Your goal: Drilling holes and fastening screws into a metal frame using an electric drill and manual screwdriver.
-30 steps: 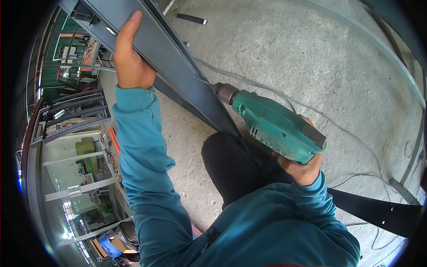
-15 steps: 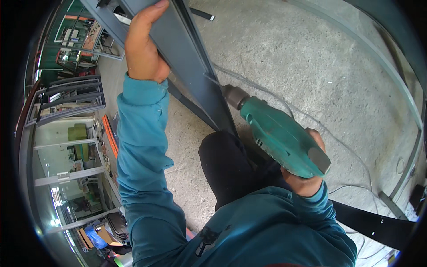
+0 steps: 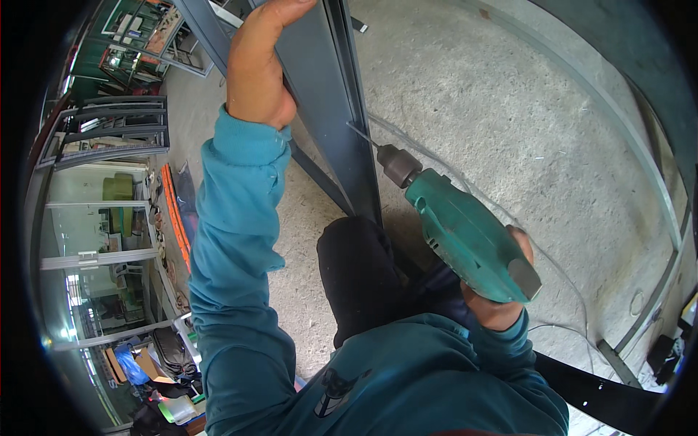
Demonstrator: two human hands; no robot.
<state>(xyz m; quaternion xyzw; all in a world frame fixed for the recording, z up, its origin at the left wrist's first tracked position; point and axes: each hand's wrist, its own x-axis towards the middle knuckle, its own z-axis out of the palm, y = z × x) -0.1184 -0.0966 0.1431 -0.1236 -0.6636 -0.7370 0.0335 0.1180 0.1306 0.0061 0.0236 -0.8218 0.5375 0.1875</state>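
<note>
My left hand point(image 3: 258, 69) grips a dark grey metal frame point(image 3: 313, 80) near the top edge of the picture, its thumb laid across the face and its other fingers hidden. A green power drill point(image 3: 469, 236) is in my right hand point(image 3: 498, 309), wrapped around the handle beneath the body. The drill points up and left. Its thin bit point(image 3: 363, 136) reaches over the frame's right-hand edge, with the tip at or close to the metal; contact cannot be made out. The frame's lower end comes down beside my bent knee point(image 3: 356, 254).
A grey cable point(image 3: 538, 243) runs over the concrete floor point(image 3: 472, 73) behind the drill. Stacked dark frames point(image 3: 116, 123) and a glazed panel point(image 3: 94, 258) stand at left, near orange strips point(image 3: 176, 214). A dark perforated bar point(image 3: 596, 392) lies at lower right.
The drill has shifted a little right and down, and its chuck now sits clear of the frame's edge. The frame and my left hand appear slightly further right as the view moves.
</note>
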